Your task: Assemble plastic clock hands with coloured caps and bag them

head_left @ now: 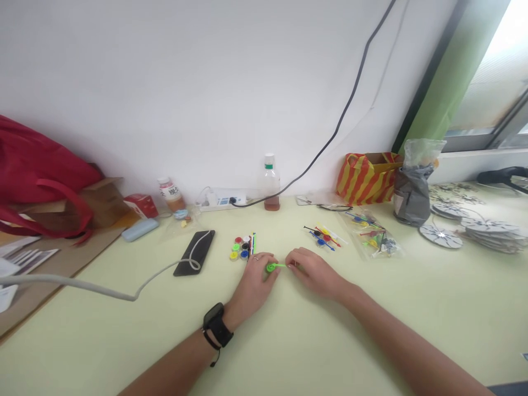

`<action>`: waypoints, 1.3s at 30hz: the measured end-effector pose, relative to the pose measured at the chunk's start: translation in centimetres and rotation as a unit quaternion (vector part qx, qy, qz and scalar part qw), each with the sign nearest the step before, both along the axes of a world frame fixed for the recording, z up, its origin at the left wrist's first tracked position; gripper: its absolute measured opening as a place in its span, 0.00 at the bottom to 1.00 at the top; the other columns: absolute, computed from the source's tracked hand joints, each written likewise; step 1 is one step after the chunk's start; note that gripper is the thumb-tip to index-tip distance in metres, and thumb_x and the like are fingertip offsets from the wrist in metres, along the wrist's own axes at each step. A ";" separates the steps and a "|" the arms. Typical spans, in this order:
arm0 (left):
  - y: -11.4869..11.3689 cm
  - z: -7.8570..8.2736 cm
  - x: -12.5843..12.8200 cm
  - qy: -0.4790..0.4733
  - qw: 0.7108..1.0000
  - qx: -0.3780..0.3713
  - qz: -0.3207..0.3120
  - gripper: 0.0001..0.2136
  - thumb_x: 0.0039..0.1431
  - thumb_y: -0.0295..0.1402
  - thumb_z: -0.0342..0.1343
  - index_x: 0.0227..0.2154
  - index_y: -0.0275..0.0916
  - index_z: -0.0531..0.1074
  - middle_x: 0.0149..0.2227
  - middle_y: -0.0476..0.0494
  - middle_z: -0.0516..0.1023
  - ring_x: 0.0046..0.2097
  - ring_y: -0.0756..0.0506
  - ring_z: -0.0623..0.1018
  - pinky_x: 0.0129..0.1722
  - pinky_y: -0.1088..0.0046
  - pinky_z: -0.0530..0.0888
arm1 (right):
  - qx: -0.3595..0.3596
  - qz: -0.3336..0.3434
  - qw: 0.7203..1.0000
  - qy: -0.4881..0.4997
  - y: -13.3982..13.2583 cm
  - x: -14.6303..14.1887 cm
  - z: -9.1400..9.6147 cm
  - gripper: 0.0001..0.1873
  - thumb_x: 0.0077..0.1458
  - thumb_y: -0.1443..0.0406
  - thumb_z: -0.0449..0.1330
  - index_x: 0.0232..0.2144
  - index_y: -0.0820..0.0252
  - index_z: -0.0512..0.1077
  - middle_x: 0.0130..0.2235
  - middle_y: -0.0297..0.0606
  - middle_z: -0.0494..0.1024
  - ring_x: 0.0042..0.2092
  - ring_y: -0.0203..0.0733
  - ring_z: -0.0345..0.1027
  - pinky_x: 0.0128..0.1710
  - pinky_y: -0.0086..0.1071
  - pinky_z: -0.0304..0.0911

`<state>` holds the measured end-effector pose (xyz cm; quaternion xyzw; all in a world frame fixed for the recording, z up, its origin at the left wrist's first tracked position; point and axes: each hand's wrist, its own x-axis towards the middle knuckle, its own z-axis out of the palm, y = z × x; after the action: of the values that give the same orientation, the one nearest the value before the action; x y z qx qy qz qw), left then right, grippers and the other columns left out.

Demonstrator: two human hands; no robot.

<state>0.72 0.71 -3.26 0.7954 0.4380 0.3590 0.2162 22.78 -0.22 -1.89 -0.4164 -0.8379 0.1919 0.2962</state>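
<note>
My left hand (252,283), with a black watch on the wrist, pinches a small green round piece (271,268) on the pale yellow table (289,341). My right hand (313,272) pinches the thin green stick (281,265) that joins that round piece. Both hands rest on the table, fingertips almost touching. Just beyond the left hand lies a cluster of small coloured round pieces (241,247) with a few coloured sticks beside it. More coloured sticks (324,236) lie beyond the right hand.
A black phone (194,253) with a white cable lies to the left. A clear bag of coloured parts (373,236), a striped bag (367,177), a grey bag (412,192), bottles (270,184), a power strip (220,199) and white discs (441,235) line the back and right. A red bag (37,176) sits far left.
</note>
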 end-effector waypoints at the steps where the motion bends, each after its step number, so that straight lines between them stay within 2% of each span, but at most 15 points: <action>1: 0.1 0.1 -0.1 -0.008 1.000 -0.012 0.003 0.04 0.65 0.31 0.57 0.39 0.41 0.75 0.46 0.42 0.80 0.51 0.39 0.77 0.55 0.57 0.72 | -0.021 -0.003 0.999 0.032 -0.1 0.0 0.0 0.08 0.67 0.70 0.51 0.41 0.57 0.70 0.40 0.39 0.76 0.41 0.43 0.68 0.41 0.36 0.62; 3: 0.4 0.2 -0.3 -0.020 0.999 -0.033 0.010 0.03 0.64 0.31 0.58 0.39 0.41 0.75 0.42 0.43 0.81 0.46 0.40 0.78 0.49 0.60 0.74 | -0.055 -0.014 0.995 0.088 -0.3 0.1 0.1 0.10 0.67 0.69 0.51 0.46 0.57 0.71 0.41 0.39 0.76 0.41 0.42 0.69 0.40 0.35 0.64; 5: 0.6 0.2 -0.5 -0.023 0.999 -0.030 0.019 0.07 0.61 0.30 0.60 0.42 0.41 0.75 0.43 0.43 0.80 0.45 0.41 0.78 0.46 0.62 0.75 | -0.071 -0.030 0.989 0.123 -0.2 0.1 0.1 0.12 0.67 0.67 0.52 0.49 0.56 0.72 0.41 0.39 0.75 0.41 0.42 0.70 0.39 0.35 0.65; 8: 0.8 0.1 -0.8 -0.014 0.999 -0.006 0.028 0.07 0.57 0.30 0.64 0.40 0.40 0.76 0.48 0.40 0.78 0.48 0.40 0.78 0.48 0.61 0.75 | -0.077 -0.053 0.983 0.159 0.0 0.1 0.1 0.11 0.66 0.64 0.53 0.46 0.56 0.75 0.42 0.41 0.75 0.42 0.43 0.71 0.40 0.36 0.67; 10: 0.9 0.2 -0.9 -0.006 1.000 0.002 0.029 0.04 0.57 0.31 0.65 0.33 0.39 0.76 0.47 0.40 0.78 0.50 0.39 0.78 0.51 0.60 0.74 | -0.082 -0.069 0.976 0.189 0.2 0.1 0.1 0.11 0.65 0.62 0.55 0.43 0.56 0.76 0.43 0.43 0.76 0.44 0.44 0.72 0.42 0.37 0.69; 12: 0.9 0.4 -0.9 -0.009 0.999 0.007 0.033 0.06 0.56 0.33 0.67 0.30 0.39 0.75 0.45 0.40 0.78 0.50 0.39 0.78 0.51 0.60 0.73 | -0.095 -0.082 0.965 0.229 0.3 0.0 0.3 0.10 0.64 0.60 0.57 0.41 0.57 0.76 0.43 0.43 0.77 0.44 0.45 0.73 0.42 0.38 0.70; 15: 0.7 0.8 -0.8 -0.024 0.999 -0.023 0.037 0.10 0.55 0.38 0.68 0.31 0.40 0.73 0.36 0.47 0.78 0.37 0.45 0.78 0.38 0.67 0.74 | -0.138 -0.081 0.943 0.291 0.2 -0.1 0.7 0.13 0.61 0.55 0.62 0.38 0.58 0.76 0.38 0.40 0.78 0.35 0.40 0.72 0.35 0.36 0.70; 17: 0.6 1.0 -0.7 -0.044 0.996 -0.063 0.037 0.12 0.57 0.41 0.67 0.32 0.40 0.72 0.26 0.52 0.73 0.28 0.48 0.72 0.28 0.72 0.69 | -0.174 -0.074 0.927 0.324 0.1 -0.3 1.2 0.16 0.58 0.52 0.65 0.36 0.59 0.76 0.31 0.36 0.76 0.29 0.38 0.69 0.30 0.35 0.68; 19: 0.5 1.2 -0.5 -0.077 0.992 -0.095 0.031 0.13 0.56 0.42 0.67 0.33 0.39 0.72 0.24 0.54 0.71 0.25 0.49 0.71 0.25 0.74 0.67 | -0.213 -0.063 0.907 0.358 -0.2 -0.6 1.7 0.18 0.55 0.50 0.68 0.35 0.60 0.76 0.26 0.34 0.76 0.27 0.38 0.70 0.30 0.35 0.69; 23: 0.3 1.5 0.0 -0.144 0.982 -0.124 -0.013 0.15 0.57 0.42 0.67 0.41 0.38 0.75 0.36 0.45 0.81 0.35 0.46 0.80 0.35 0.71 0.77 | -0.285 -0.012 0.867 0.409 -0.9 -1.3 2.3 0.22 0.53 0.49 0.70 0.40 0.61 0.79 0.30 0.37 0.80 0.31 0.40 0.74 0.38 0.38 0.72; 26: 0.0 1.7 0.1 -0.172 0.976 -0.124 -0.046 0.14 0.59 0.40 0.66 0.43 0.38 0.76 0.42 0.41 0.82 0.43 0.42 0.83 0.44 0.67 0.80 | -0.309 0.025 0.855 0.415 -1.3 -1.9 2.2 0.22 0.55 0.49 0.69 0.41 0.61 0.79 0.33 0.38 0.80 0.31 0.38 0.73 0.38 0.37 0.71; 32: -0.4 2.1 0.1 -0.187 0.972 -0.109 -0.093 0.10 0.62 0.36 0.64 0.44 0.38 0.78 0.45 0.39 0.83 0.46 0.42 0.82 0.51 0.65 0.79 | -0.303 0.029 0.866 0.395 -1.4 -2.3 2.2 0.22 0.57 0.46 0.66 0.36 0.59 0.73 0.31 0.35 0.76 0.28 0.35 0.65 0.30 0.32 0.63; 39: -0.5 2.3 0.1 -0.216 0.964 -0.118 -0.101 0.10 0.62 0.36 0.65 0.44 0.38 0.80 0.44 0.40 0.82 0.44 0.44 0.83 0.48 0.66 0.81 | -0.275 -0.002 0.890 0.364 -1.2 -2.1 1.4 0.22 0.58 0.46 0.65 0.37 0.57 0.68 0.25 0.26 0.66 0.27 0.34 0.59 0.28 0.29 0.53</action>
<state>0.81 0.25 -0.98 0.7081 0.3374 0.4439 0.4332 20.67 -1.47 -0.50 -0.3835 -0.5843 0.5522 0.4546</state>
